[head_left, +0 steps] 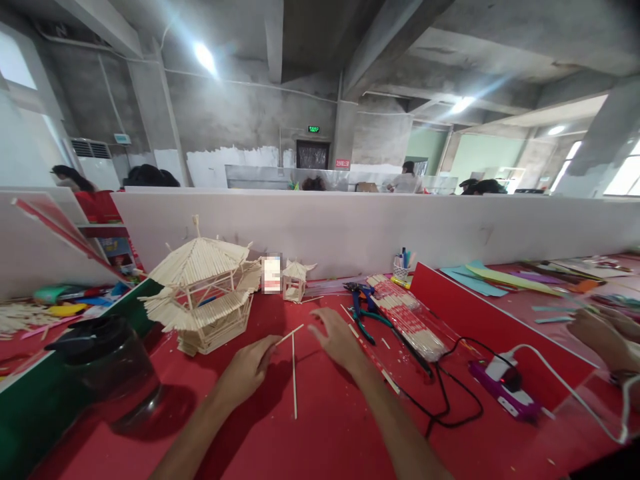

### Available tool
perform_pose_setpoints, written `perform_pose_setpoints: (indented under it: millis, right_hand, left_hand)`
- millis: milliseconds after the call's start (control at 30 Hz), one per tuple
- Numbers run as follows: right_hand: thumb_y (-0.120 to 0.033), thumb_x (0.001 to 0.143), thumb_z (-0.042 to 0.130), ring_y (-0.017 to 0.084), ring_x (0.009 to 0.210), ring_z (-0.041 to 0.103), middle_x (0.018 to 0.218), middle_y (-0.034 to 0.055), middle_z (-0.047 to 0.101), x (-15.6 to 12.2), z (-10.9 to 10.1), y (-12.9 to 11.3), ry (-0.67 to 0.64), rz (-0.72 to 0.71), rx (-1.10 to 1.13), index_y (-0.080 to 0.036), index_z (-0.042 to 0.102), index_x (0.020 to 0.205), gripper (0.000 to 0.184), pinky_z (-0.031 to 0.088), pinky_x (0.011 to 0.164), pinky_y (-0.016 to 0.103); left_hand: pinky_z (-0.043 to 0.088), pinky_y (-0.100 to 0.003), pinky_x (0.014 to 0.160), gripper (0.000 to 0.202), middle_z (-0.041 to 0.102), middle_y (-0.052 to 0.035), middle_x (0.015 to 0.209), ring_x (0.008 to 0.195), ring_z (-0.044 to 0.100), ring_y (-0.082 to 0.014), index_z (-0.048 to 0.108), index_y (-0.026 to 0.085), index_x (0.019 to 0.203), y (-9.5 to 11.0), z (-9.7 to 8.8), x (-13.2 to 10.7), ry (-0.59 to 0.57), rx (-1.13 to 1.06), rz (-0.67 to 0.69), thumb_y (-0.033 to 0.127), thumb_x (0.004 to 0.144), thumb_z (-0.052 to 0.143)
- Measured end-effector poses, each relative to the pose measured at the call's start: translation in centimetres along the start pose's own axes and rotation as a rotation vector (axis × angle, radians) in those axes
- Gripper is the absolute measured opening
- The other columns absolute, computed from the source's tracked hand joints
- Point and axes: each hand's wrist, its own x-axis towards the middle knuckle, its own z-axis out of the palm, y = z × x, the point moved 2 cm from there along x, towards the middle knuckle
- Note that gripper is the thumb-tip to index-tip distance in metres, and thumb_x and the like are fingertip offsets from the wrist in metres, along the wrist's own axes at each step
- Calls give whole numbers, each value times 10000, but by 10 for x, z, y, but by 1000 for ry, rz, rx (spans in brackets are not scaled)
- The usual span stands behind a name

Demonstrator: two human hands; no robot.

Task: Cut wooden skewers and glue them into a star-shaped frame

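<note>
My left hand [249,369] rests on the red table [320,433], its fingers pinched on the end of a thin wooden stick [291,334] that slants up to the right. A second stick [294,377] lies straight on the table just right of it. My right hand [339,339] hovers open, fingers spread, beside the sticks and holds nothing. A large pagoda model of wooden sticks [203,293] stands left of my hands. A small stick pavilion [295,280] stands behind them.
A packet of sticks [410,320], blue-handled pliers [361,307] and a purple glue gun [505,387] with black cord lie to the right. A dark jar [107,373] stands at left. Another person's hands [605,337] work at far right. A white partition [380,227] runs behind.
</note>
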Motion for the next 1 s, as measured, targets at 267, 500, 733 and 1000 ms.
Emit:
perform_pose_setpoints:
  millis: [267,500,733,1000]
  right_hand:
    - [-218,921,507,255,1114,602,1178,156,655,-24,-70,118,-36,659,-346,-118,565,1221,322,428,914,322]
    - [-436,876,595,301,1202,558,1296,164,607,-33,-57,120,-155,683,-355,-136,559,1284,508,418,936,345]
    - [-542,777,664,377,1280,460,1359,222,504,-24,-48,104,-239,761,-462,-125,508,1353,729,385,993,439]
    - [-559,875,544,343,1216,519,1262,206,576,-15,-47,103,-158,706,-461,-143,559,1289,587,402,956,410]
  left_hand:
    - [480,-309,944,377,659,-41,1282,1154,632,-212,562,259,1260,-15,5,1,19,111,-20,253,978,312]
    - [497,-302,893,368,676,-40,1243,1109,654,-209,571,256,1238,-9,3,1,-10,143,-24,256,986,302]
    - [492,-297,884,362,682,-42,1228,1089,662,-206,569,251,1233,-12,5,0,0,140,15,241,986,306]
    - [491,-310,866,365,690,-46,1208,1064,671,-220,576,259,1236,-11,5,0,0,140,-1,246,986,309]
